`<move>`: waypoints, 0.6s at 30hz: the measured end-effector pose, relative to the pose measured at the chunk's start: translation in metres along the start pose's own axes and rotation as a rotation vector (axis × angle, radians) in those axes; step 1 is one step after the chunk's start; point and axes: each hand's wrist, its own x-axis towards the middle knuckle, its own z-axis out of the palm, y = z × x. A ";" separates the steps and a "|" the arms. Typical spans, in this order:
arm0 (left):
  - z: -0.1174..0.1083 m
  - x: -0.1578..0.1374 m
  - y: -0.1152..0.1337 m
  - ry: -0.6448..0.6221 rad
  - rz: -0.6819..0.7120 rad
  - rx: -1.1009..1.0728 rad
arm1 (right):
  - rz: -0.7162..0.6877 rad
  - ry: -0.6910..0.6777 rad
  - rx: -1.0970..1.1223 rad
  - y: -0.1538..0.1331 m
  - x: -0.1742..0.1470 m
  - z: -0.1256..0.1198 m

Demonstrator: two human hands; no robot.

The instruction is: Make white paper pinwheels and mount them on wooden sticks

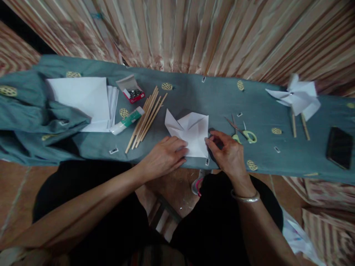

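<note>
A white square of paper (195,138) lies on the cloth-covered table in front of me, with cuts at its corners and its upper left corner standing up. My left hand (168,155) rests on its lower left part, fingers laid over the paper. At the right edge, my right hand (226,149) pinches the sheet between thumb and fingers. Scissors (241,132) with light green handles lie just right of that hand. To the left, several thin wooden sticks (148,117) lie in a loose bunch beside a green and white glue tube (127,121).
A small red and white box (132,90) of metal pins stands open behind the sticks. Stacked white paper (80,99) lies at the left, partly under bunched cloth. Finished paper pinwheels (301,96) on sticks and a dark phone (340,147) are at the right. A curtain (177,33) hangs behind.
</note>
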 end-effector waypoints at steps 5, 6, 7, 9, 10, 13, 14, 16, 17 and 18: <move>0.005 0.002 0.003 -0.006 -0.021 0.004 | -0.076 0.020 0.006 -0.003 -0.002 0.001; 0.006 0.002 0.002 -0.004 -0.016 0.006 | -0.080 0.017 0.022 -0.003 -0.002 0.001; 0.006 0.001 0.002 -0.001 -0.010 0.008 | -0.083 0.014 0.046 -0.003 -0.002 0.000; 0.007 0.000 0.001 -0.003 0.002 0.011 | -0.083 0.004 0.116 0.000 -0.001 -0.001; 0.007 -0.001 0.001 -0.003 0.005 0.014 | -0.081 -0.007 0.161 0.001 -0.001 -0.002; 0.007 -0.002 0.001 -0.003 0.001 0.029 | -0.073 -0.077 0.318 0.007 0.000 -0.002; 0.006 -0.002 0.001 -0.004 -0.003 0.034 | -0.069 -0.112 0.372 0.008 0.000 -0.002; 0.005 -0.002 0.002 -0.004 -0.013 0.041 | -0.060 -0.185 0.471 0.009 -0.001 -0.001; 0.004 -0.002 0.002 -0.002 -0.015 0.042 | -0.058 -0.217 0.512 0.009 -0.001 -0.001; 0.003 -0.001 0.002 0.000 -0.016 0.041 | -0.059 -0.243 0.548 0.009 -0.001 -0.001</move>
